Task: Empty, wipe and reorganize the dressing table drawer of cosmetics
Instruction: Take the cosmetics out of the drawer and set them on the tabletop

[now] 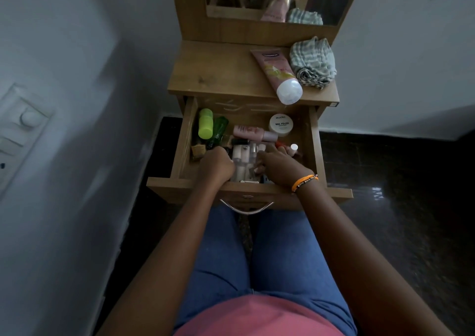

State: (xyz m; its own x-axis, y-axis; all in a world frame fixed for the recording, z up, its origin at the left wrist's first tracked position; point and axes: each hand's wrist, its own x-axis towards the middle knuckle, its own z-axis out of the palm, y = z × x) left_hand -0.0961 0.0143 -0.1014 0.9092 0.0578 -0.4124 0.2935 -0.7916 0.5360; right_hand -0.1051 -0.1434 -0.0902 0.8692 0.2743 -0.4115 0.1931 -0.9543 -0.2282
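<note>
Two hands are seen inside the open brown wooden drawer of the dressing table, still crowded with cosmetics. A pink squeeze tube with a white cap and a folded grey checked cloth lie on the tabletop. The left hand is curled, though what it holds cannot be told; the right hand is closed round small clear bottles. Being light, smooth and probably breakable, these are best taken by their bodies.
</note>
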